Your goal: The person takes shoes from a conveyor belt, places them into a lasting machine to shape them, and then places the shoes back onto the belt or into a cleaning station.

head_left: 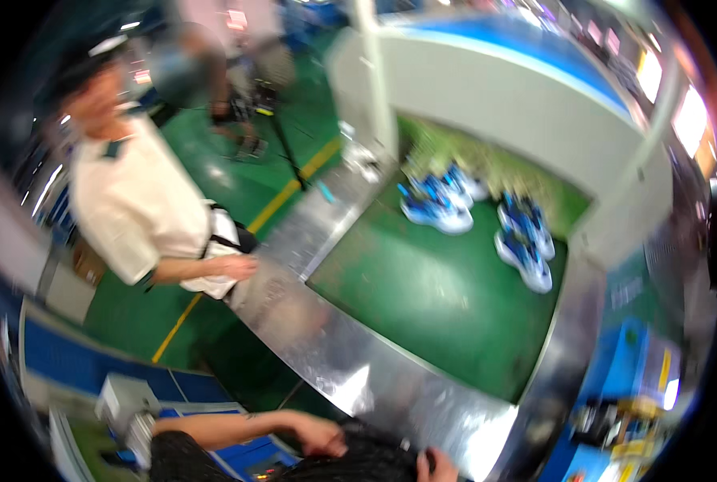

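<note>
My left hand [320,436] is at the bottom, just short of the metal ledge, with its fingers curled closed beside black fabric [368,444]. What it holds, if anything, is hidden. Right of the fabric, at the lower edge, only part of my right hand [437,467] shows. Its fingers close around a small dark bit that I cannot name. Beyond both hands runs a shiny metal ledge [310,325] framing a sunken green surface. On that surface are several blue-and-white sneakers, one group [437,205] at the far middle and another [526,241] at the right. Both hands are apart from them.
At the left a person in a light shirt [137,189] stands close, one hand by the ledge's corner. White posts [372,88] and a grey panel [487,88] rise behind the sneakers. Blue bins [628,361] stand at the right. A dark tripod [282,140] is farther back.
</note>
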A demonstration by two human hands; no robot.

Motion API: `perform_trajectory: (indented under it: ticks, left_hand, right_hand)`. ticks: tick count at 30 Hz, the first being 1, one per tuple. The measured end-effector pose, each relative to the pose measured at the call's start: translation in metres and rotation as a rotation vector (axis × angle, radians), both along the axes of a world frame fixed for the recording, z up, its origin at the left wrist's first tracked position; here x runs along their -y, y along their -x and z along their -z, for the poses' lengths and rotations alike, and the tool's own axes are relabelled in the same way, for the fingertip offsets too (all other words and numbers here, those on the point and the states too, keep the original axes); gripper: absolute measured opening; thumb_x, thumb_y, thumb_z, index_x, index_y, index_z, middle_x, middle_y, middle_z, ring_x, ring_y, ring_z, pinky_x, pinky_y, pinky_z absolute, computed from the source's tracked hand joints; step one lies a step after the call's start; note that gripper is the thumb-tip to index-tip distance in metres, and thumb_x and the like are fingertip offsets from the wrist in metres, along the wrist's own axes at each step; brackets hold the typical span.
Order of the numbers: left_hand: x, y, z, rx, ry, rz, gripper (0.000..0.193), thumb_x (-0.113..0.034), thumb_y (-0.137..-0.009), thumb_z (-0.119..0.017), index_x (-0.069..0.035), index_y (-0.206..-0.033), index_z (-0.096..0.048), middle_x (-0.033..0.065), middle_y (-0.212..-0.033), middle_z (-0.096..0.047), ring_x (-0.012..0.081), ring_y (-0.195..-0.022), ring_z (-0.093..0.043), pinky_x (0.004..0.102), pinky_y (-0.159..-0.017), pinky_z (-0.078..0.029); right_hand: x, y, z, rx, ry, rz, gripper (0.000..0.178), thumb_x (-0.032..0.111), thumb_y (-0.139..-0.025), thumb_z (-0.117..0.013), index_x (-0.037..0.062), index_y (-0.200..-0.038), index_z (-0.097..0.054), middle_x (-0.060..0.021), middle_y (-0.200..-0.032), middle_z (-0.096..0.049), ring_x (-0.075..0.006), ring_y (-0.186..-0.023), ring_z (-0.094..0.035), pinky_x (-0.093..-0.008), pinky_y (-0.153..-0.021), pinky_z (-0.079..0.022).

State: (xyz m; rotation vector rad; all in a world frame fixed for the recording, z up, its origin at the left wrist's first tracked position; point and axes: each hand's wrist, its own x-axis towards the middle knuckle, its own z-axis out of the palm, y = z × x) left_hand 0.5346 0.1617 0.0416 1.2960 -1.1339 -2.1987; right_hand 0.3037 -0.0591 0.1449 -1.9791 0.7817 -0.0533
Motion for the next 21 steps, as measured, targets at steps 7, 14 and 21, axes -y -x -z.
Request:
perform_trajectory:
  ticks: [7, 14, 21]
  left_hand:
    - [0.157, -0.128, 0.057, 0.609, 0.334, -1.076, 0.028, -0.015, -0.089, -0.066, 0.000, -0.111, -0.058, 0.0141, -0.099, -0.069, 0.0249, -0.090, -0.069, 0.0351, -0.078, -0.054]
    - [0.246, -0.283, 0.155, 1.244, 0.786, -0.746, 0.056, -0.019, -0.082, -0.070, 0.006, -0.127, -0.048, 0.0254, -0.136, -0.046, 0.0456, -0.129, -0.041, 0.0527, -0.110, -0.033]
    - [0.266, -0.341, 0.201, 1.309, 0.803, -0.767, 0.050, -0.011, -0.084, -0.063, 0.003, -0.130, -0.050, 0.0204, -0.143, -0.047, 0.0398, -0.133, -0.045, 0.0542, -0.111, -0.033]
  right_hand:
    - [0.053, -0.113, 0.025, -0.126, -0.112, 0.054, 0.034, 0.018, -0.091, -0.068, 0.0004, -0.119, -0.063, -0.0163, -0.113, -0.069, -0.0272, -0.103, -0.069, -0.0346, -0.090, -0.053]
    - [0.253, -0.269, 0.035, -0.063, 0.255, -0.008, 0.075, 0.031, -0.080, -0.079, -0.0004, -0.138, -0.043, -0.0242, -0.137, -0.050, -0.0389, -0.126, -0.052, -0.0423, -0.104, -0.046]
    - [0.498, -0.376, 0.155, -0.491, 0.817, -0.239, 0.085, 0.027, -0.068, -0.085, -0.0004, -0.136, -0.044, -0.0233, -0.120, -0.060, -0.0404, -0.109, -0.060, -0.0450, -0.090, -0.052]
